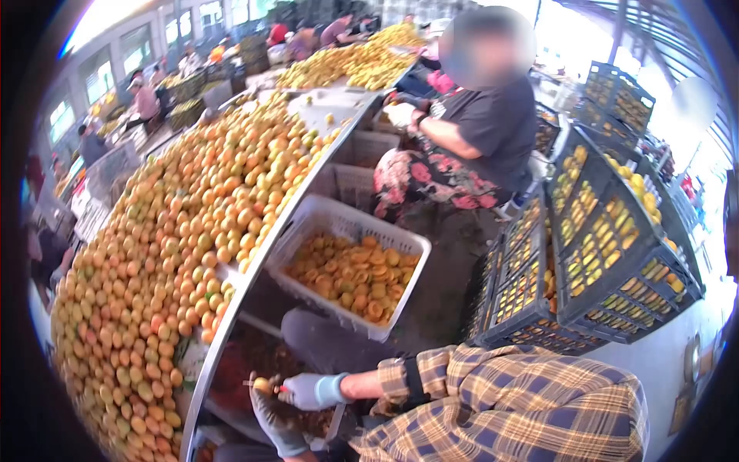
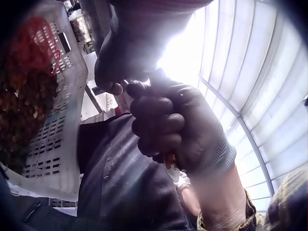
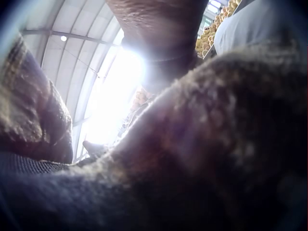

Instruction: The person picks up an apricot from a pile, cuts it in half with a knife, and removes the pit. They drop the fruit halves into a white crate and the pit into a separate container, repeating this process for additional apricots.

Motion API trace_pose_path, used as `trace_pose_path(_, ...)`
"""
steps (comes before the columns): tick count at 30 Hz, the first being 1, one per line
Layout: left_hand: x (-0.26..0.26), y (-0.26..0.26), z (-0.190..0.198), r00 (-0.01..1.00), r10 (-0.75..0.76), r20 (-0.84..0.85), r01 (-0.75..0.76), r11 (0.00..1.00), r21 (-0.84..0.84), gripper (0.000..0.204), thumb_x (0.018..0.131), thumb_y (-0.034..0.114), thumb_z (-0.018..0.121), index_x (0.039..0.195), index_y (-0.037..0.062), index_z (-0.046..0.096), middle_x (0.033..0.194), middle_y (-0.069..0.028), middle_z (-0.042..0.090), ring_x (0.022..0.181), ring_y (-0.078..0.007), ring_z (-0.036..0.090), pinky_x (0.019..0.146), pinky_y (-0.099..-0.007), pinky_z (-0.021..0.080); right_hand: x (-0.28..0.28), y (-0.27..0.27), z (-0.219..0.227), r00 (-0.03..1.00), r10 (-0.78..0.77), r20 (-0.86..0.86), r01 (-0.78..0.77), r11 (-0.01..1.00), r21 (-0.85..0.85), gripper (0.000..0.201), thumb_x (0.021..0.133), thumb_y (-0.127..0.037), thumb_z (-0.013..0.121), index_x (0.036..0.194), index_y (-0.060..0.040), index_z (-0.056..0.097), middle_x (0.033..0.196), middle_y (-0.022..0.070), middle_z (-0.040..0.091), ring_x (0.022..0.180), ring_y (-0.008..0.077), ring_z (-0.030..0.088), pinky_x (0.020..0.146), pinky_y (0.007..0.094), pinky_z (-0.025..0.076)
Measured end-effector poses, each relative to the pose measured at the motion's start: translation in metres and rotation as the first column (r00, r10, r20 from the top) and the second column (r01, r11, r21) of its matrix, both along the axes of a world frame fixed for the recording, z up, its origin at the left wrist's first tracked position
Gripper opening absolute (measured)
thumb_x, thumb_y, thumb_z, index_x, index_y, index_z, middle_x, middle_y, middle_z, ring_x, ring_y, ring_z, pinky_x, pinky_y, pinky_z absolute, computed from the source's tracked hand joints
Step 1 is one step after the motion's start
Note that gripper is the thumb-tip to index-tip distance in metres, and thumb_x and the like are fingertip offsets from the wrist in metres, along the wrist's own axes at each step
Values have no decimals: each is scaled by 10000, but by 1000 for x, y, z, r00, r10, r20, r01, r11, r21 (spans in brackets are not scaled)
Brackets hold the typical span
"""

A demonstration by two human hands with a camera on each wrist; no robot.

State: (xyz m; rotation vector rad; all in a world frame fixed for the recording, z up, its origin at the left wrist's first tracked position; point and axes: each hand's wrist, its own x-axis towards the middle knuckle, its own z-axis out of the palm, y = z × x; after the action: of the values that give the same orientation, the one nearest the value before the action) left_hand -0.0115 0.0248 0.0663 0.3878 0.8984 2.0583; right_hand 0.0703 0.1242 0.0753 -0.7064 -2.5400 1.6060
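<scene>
In the head view my gloved left hand (image 1: 277, 423) holds an orange-yellow apricot (image 1: 262, 384) between thumb and fingers, over the gap at the table's edge. My right hand (image 1: 312, 390), in a light blue glove with a dark palm, meets it there. From the left wrist view, the right fingers are curled tightly round a small knife, whose reddish handle end (image 2: 170, 161) shows below the fist. A thin bit of metal sticks out beyond the apricot. Blurred sleeve cloth (image 3: 192, 144) covers most of the right wrist view, hiding the hands.
Apricots (image 1: 192, 208) are heaped on the metal-edged table (image 1: 254, 289). A white crate (image 1: 416, 246) beside my knee contains apricot halves (image 1: 358, 277). Stacked black crates (image 1: 566, 308) of fruit stand at right. Another person (image 1: 477, 131) sits further along. A white perforated crate (image 2: 70, 62) holds dark scraps and red netting.
</scene>
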Motion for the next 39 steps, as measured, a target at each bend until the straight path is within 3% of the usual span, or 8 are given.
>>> trace_pose_path(1,1,0,4,997,1,-82,-3,1000,-22,435,996,296,431,1355,53,397,1073,-146,615,1010,-214,574,919,-372,453,3,3,10,999,22,-39,-21,999,30,290,902,-260,483,913,-9,626,897,259,633,863,438,601,708,479,452)
trace_pose_path(6,-14,-3,-13,891,-108,440,75,993,91,471,934,404,536,1232,41,523,1113,-121,626,1089,-271,556,990,-433,402,8,-6,-3,1000,-6,5,5,994,112,346,949,-374,461,946,-43,563,832,255,627,811,452,592,677,507,455)
trace_pose_path(12,-9,6,-37,884,-103,455,84,995,60,496,933,454,497,1173,23,541,1148,-128,596,1086,-253,539,988,-398,415,1,-3,-22,989,-55,134,26,978,209,414,951,-383,438,1093,-7,538,830,258,643,814,428,619,712,501,478)
trace_pose_path(18,-8,5,-43,896,17,443,-24,1000,10,462,948,432,496,1135,16,569,1092,-95,623,1037,-204,573,952,-344,435,2,3,-31,997,3,-82,4,996,92,350,941,-352,527,989,-6,551,773,224,622,759,429,605,625,422,468)
trace_pose_path(24,-13,5,-42,796,-95,598,31,993,117,387,969,359,488,1139,19,564,1084,-101,629,1027,-214,576,962,-347,430,4,15,23,995,-7,-96,24,985,171,328,915,-345,579,903,-22,519,741,224,593,743,419,593,603,425,455)
trace_pose_path(30,-11,1,-19,864,-38,502,0,997,76,362,971,311,502,1177,19,554,1060,-86,627,981,-191,595,904,-329,461,1,12,18,975,-50,-219,73,992,99,388,895,-395,606,971,-18,559,782,211,634,793,371,648,662,388,496)
trace_pose_path(35,-16,-7,-15,944,-45,326,30,998,49,370,951,268,549,1230,27,519,1041,-67,626,908,-138,599,781,-257,492,2,27,16,937,-175,-302,160,984,-72,475,871,-441,640,1032,2,583,884,139,666,835,159,643,741,300,497)
trace_pose_path(39,-14,-9,8,980,-128,153,147,982,-117,408,903,195,619,1233,-19,511,1078,-78,608,840,-86,594,674,-182,502,1,30,8,959,-27,-281,-32,979,-202,434,867,-326,678,1134,0,576,989,120,666,912,127,621,801,300,508)
